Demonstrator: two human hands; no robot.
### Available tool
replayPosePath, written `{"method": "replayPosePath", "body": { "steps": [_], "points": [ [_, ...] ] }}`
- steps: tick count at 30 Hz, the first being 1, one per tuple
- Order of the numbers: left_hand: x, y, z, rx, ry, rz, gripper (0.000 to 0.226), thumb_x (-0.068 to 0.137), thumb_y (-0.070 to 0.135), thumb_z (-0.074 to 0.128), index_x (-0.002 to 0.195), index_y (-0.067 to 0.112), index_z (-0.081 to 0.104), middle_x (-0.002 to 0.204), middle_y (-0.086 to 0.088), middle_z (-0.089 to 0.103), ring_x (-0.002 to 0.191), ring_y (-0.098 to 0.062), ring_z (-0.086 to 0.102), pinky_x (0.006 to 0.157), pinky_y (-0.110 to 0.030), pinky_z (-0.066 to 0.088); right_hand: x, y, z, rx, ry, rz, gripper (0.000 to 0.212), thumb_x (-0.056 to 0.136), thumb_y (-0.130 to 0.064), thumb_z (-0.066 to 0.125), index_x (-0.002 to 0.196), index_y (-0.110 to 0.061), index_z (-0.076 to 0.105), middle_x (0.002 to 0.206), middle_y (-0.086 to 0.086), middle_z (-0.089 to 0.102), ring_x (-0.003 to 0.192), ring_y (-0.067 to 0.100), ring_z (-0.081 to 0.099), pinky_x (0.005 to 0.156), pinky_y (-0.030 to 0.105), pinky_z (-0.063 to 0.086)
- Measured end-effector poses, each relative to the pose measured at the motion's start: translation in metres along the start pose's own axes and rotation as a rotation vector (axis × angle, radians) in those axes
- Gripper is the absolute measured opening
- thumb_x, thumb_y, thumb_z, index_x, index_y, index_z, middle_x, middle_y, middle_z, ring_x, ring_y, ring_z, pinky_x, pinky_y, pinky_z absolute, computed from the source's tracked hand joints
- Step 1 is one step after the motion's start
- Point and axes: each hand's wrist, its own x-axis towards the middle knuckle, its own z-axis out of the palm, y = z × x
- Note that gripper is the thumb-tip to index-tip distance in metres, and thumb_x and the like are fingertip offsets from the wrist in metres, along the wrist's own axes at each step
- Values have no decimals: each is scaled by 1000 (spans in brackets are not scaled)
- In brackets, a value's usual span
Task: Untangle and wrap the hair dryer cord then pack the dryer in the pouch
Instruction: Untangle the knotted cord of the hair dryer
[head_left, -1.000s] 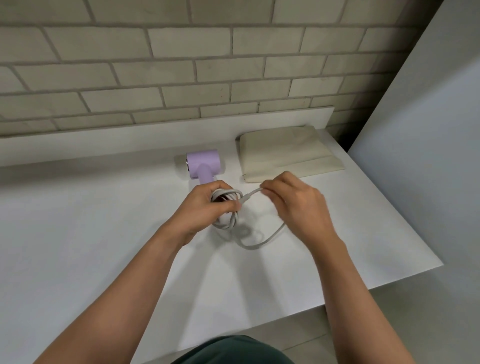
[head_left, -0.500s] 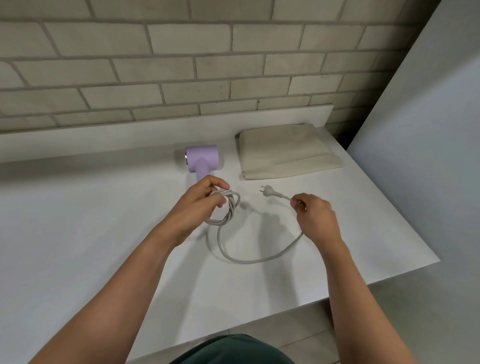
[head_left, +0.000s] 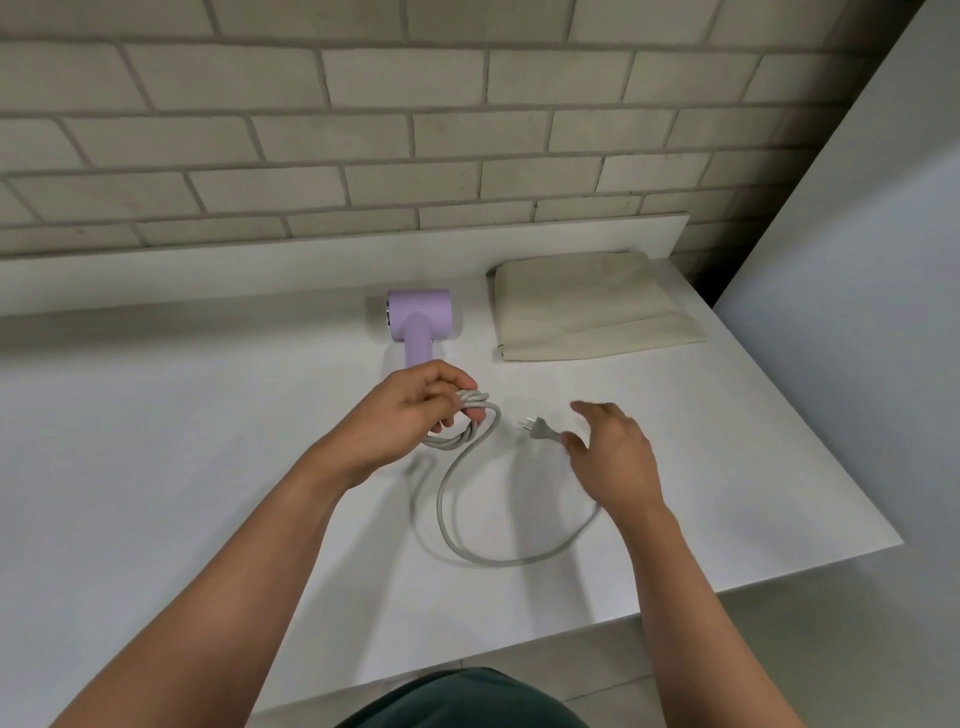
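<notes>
A lilac hair dryer (head_left: 418, 322) lies on the white counter (head_left: 156, 467), handle pointing toward me. Its grey cord (head_left: 467, 540) runs from a twisted bundle in a wide loop across the counter to the plug (head_left: 540, 429), which lies flat. My left hand (head_left: 410, 415) grips the twisted bundle just below the dryer's handle. My right hand (head_left: 613, 457) hovers over the cord right of the plug, fingers spread and holding nothing. A beige fabric pouch (head_left: 587, 306) lies flat at the back right.
A brick wall (head_left: 415, 130) with a low white ledge runs behind the counter. A grey panel (head_left: 857, 312) stands to the right. The counter's front edge slants near my body, with tiled floor below.
My right hand pulled the plug end out to the right, opening the loop, then let it go. The plug now lies on the counter. My left hand kept its grip on the bundle.
</notes>
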Motion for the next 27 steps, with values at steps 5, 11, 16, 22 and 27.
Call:
{"method": "replayPosePath", "body": {
  "steps": [5,11,16,22,27],
  "points": [
    [5,-1,-4,20,41,87,20,100,13,65,115,21,75,108,-5,76,94,-20,67,91,-35,53,-15,-56,-28,520,-168,-209,26,100,-29,67,126,-30,70,118,-19,73,109,-4,65,92,16,49],
    [10,-1,-6,-66,133,111,16,97,12,69,111,17,76,91,-2,73,82,-15,69,82,-29,55,-18,-63,-22,817,-127,-133,16,95,-26,76,109,-29,71,88,-6,78,84,14,76,85,36,58],
    [14,-1,-7,-96,147,106,14,97,15,70,108,17,78,87,1,74,80,-14,69,80,-29,56,-17,-68,-26,878,-25,-167,4,90,-14,80,90,-17,77,82,-3,77,71,20,74,75,30,59],
    [20,-1,-9,-95,126,87,15,96,22,71,109,22,80,91,-3,75,78,-13,66,80,-28,55,-10,-74,-32,644,122,-300,4,88,-20,83,85,-24,81,84,-11,73,70,11,72,68,21,53],
    [23,-2,-7,-151,99,85,17,93,16,74,108,14,80,91,-4,78,81,-15,69,76,-30,55,-10,-79,-34,543,149,-360,4,87,-20,83,88,-23,82,82,-9,74,74,9,68,69,12,47]
  ]
}}
